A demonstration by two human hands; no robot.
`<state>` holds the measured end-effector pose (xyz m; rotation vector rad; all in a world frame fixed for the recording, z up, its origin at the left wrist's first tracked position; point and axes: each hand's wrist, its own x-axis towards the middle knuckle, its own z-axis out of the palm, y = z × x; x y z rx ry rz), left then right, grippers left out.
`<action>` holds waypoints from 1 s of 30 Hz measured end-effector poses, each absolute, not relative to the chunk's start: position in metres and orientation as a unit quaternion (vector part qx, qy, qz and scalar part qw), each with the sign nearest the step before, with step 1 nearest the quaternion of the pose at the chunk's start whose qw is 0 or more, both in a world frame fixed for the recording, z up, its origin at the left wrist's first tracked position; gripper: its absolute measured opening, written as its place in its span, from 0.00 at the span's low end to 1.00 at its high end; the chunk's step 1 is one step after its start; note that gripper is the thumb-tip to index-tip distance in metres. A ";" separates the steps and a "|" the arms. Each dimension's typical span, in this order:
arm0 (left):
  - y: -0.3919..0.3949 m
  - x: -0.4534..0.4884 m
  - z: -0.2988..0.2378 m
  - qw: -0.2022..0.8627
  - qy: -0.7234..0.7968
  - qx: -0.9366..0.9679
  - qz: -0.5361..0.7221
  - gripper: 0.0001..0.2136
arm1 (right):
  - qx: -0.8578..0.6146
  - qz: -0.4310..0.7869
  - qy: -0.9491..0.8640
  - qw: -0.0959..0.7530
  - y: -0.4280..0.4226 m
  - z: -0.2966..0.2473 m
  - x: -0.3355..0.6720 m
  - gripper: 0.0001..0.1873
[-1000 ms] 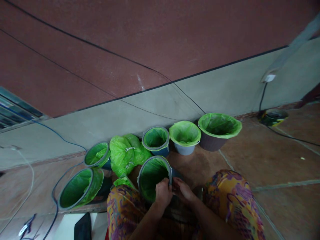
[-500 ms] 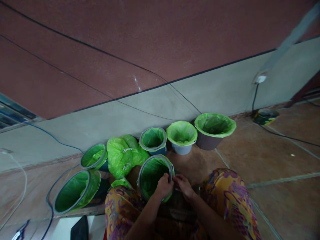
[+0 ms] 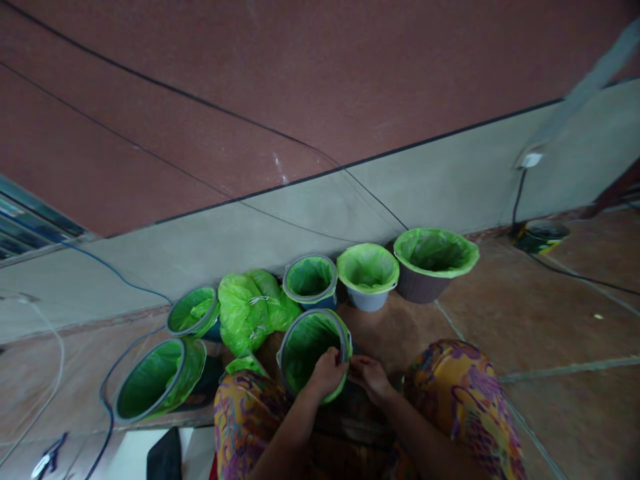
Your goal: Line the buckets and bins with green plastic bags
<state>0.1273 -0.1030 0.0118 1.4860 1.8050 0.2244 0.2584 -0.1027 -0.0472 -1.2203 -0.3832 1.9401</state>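
A small bucket (image 3: 305, 343) lined with a green plastic bag lies tilted between my knees, its mouth facing me. My left hand (image 3: 327, 373) grips its right rim, fingers curled over the grey ring and the bag's edge. My right hand (image 3: 369, 377) sits just to the right, fingers pinched at the same rim on the green liner. Patterned yellow and purple fabric (image 3: 463, 400) covers my legs on both sides.
Several more green-lined buckets stand along the grey wall: a brown one (image 3: 434, 263), a grey one (image 3: 369, 275), a blue one (image 3: 311, 280). Stuffed green bags (image 3: 250, 308) lie beside them. Another bucket (image 3: 157, 377) lies tipped at left. Cables (image 3: 107, 380) cross the tiled floor.
The bucket's rim has been turned a little under my hands, and both hands shifted slightly up along its right edge. The view swayed left and back.
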 end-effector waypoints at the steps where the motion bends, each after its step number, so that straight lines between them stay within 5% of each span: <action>1: -0.103 0.127 0.012 0.381 0.713 0.582 0.084 0.02 | -0.477 0.769 -0.146 0.399 -0.103 -0.048 0.258 0.14; 17: -0.109 0.133 0.020 0.335 0.726 0.598 0.053 0.04 | -0.532 0.739 -0.184 0.371 -0.103 -0.052 0.249 0.11; 30: -0.119 0.145 0.020 0.261 0.720 0.639 -0.074 0.15 | -0.543 0.744 -0.211 0.327 -0.105 -0.054 0.248 0.05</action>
